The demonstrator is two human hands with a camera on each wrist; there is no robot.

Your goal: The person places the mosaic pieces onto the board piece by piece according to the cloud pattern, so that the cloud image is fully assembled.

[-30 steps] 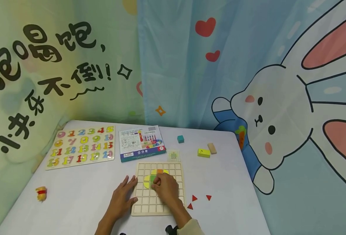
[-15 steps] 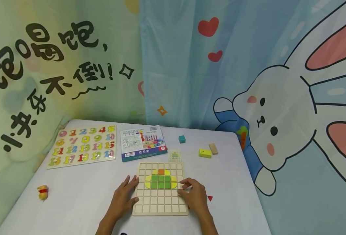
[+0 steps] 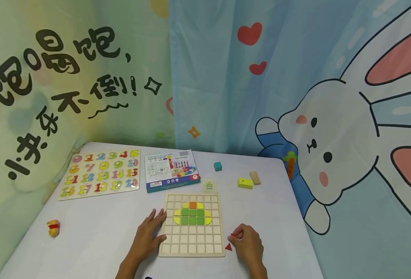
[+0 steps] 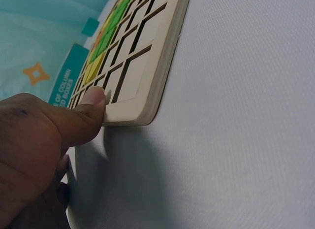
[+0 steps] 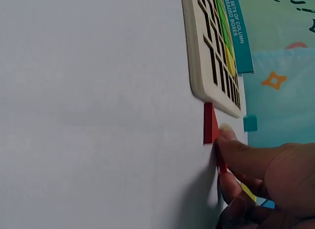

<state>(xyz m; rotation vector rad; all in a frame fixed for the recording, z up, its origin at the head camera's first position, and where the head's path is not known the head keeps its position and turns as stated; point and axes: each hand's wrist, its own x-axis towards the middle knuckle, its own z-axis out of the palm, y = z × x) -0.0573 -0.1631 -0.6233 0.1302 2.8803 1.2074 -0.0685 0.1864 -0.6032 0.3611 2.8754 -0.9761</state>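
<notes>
A wooden grid board (image 3: 191, 248) lies on the table, with green square tiles (image 3: 192, 217), an orange tile (image 3: 193, 204) and yellow pieces (image 3: 177, 220) set in its cells. My left hand (image 3: 145, 237) rests at the board's left side, fingers stretched along the edge, thumb (image 4: 92, 98) on the rim near a corner. Right of the board, my right hand (image 3: 249, 244) pinches a red triangle piece (image 5: 220, 159) between thumb and finger. Another red triangle (image 3: 228, 247) lies beside the board's lower right corner, close to the thumb. No third triangle shows; my hand covers that spot.
Behind the board are a small pattern card (image 3: 209, 186), a boxed set (image 3: 172, 170) and a number puzzle board (image 3: 101, 174). Back right hold a teal cube (image 3: 217, 166), a yellow block (image 3: 245, 183) and a tan block (image 3: 255, 178). A small bear figure (image 3: 53, 228) lies left.
My right hand has moved from over the board's tiles to the right and down, and now has a red triangle in its fingertips. My left hand stays at the board's edge.
</notes>
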